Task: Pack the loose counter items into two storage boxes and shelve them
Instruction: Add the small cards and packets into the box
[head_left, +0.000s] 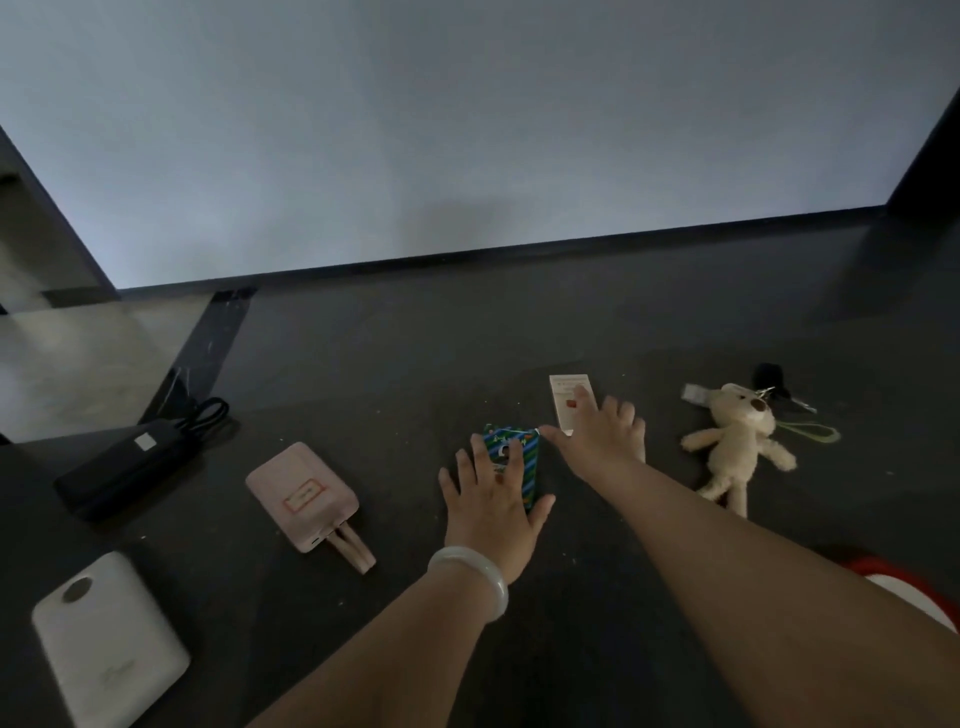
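As arms reach out, left hand (491, 499) spread on striped pack (530, 462), right hand (602, 436) spread on white box (566, 395).

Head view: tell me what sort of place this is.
Probably a home or office counter: a dark counter against a plain wall, with a pink power bank and a plush bear lying loose.

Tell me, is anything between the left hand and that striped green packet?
Nothing visible: the left hand rests on the striped packet. The right hand touches the small white box beside it, not between them.
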